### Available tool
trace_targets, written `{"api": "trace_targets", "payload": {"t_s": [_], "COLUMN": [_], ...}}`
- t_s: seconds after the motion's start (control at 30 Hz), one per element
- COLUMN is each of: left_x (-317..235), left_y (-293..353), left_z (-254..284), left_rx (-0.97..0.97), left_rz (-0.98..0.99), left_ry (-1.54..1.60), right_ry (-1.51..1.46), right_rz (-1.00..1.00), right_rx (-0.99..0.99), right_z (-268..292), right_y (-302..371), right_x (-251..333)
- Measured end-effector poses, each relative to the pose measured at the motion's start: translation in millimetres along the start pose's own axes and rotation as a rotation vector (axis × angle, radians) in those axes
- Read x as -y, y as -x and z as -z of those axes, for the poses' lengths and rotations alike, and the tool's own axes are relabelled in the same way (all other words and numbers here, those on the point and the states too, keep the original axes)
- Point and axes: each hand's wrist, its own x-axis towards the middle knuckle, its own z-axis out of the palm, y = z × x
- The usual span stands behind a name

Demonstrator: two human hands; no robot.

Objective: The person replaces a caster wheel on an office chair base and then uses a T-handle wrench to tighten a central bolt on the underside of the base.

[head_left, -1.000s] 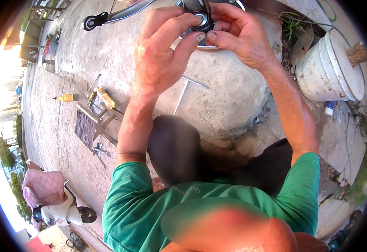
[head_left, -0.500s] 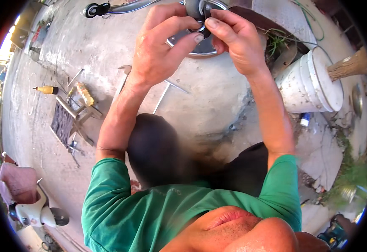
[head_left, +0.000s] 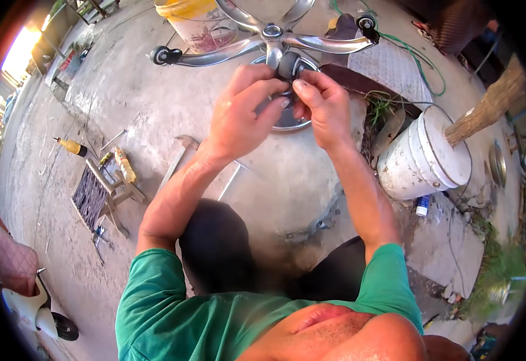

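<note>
A chrome star-shaped chair base [head_left: 272,33] stands ahead of me with its legs spread, and its near leg points towards me. At that leg's end is a dark caster [head_left: 289,66]. My left hand [head_left: 242,114] closes on the caster's lower part, thumb and fingertips pinching from the left. From the right, my right hand [head_left: 330,114] grips the same caster with thumb and bent fingers. Exactly what lies between the fingertips is partly hidden. Under the hands, a round plate with a shiny rim [head_left: 293,126] shows on the concrete.
At the far side stands a yellow-and-white bucket [head_left: 199,27]. A white bucket [head_left: 416,159] with a wooden post sits right. A low stool [head_left: 103,192] holding tools is left, near a yellow-handled tool [head_left: 70,146]. A hammer-like head [head_left: 187,142] lies by my left forearm. A green hose [head_left: 422,60] curls far right.
The view has tilted up, so the hands and chair base sit lower in the picture and more of the base shows. Both hands stay on the caster.
</note>
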Motion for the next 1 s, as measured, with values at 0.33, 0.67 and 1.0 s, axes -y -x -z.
{"api": "trace_targets", "payload": {"t_s": [0.33, 0.67, 1.0], "left_x": [-59.5, -105.9, -132.7], "left_y": [-104.8, -93.1, -75.7], "left_z": [-2.8, -77.5, -109.5], "left_rx": [0.087, -0.122, -0.251], "left_rz": [-0.487, -0.290, -0.266], "left_ry": [-0.054, 0.179, 0.322], "right_ry": [-0.246, -0.316, 0.048], "right_rz": [0.338, 0.223, 0.396], "right_rx": [0.078, 0.023, -0.069], "right_z": [49.6, 108.6, 121.3], "right_y": [4.7, 22.5, 43.1], "right_x": [69.3, 115.2, 115.7]}}
